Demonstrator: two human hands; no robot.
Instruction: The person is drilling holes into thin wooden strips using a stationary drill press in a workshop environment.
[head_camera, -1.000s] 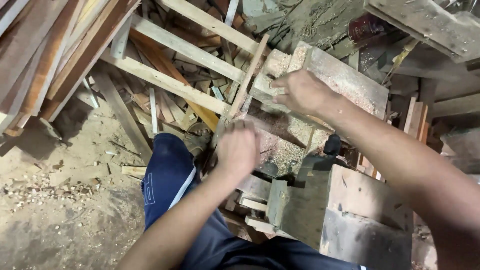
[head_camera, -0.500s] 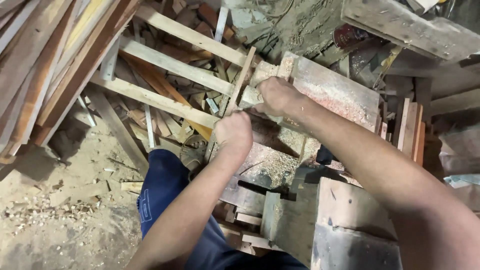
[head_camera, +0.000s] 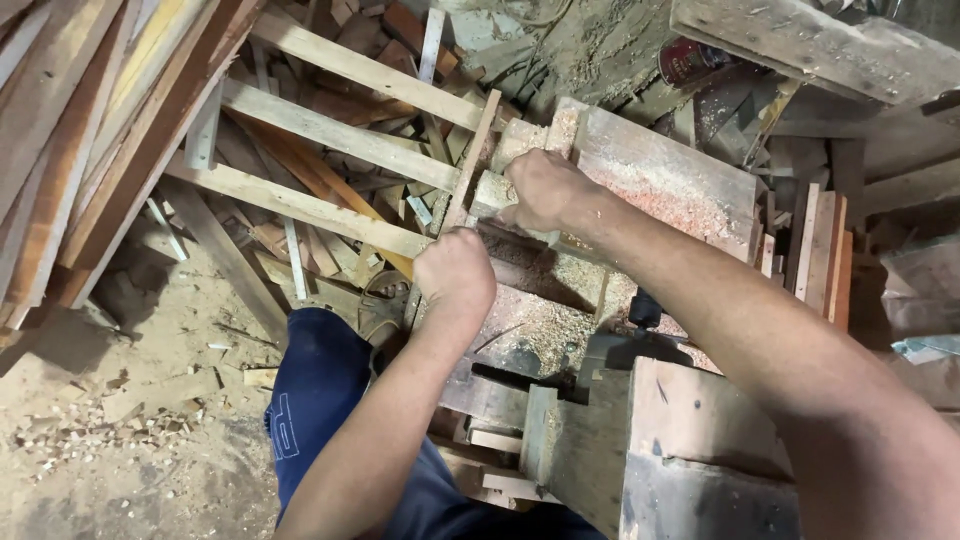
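A thin wooden strip (head_camera: 465, 175) is being clenched by the left hand (head_camera: 455, 275), its grip just below the right hand (head_camera: 545, 190), closed on the strip's block end (sawdust-covered bench (head_camera: 660, 185) beneath); fingers could be pinched if it slips.

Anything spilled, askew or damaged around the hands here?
Sawdust lies spilled over the wooden bench beside the right hand. Offcuts lie jumbled at crossed angles beyond the left hand, which grips a thin strip.

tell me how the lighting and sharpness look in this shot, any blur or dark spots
Head view: even, soft light, no glare; left hand and right hand on the narrow wood strip are fairly sharp; the dark bench block and right forearm near the lens look softer and shadowed.
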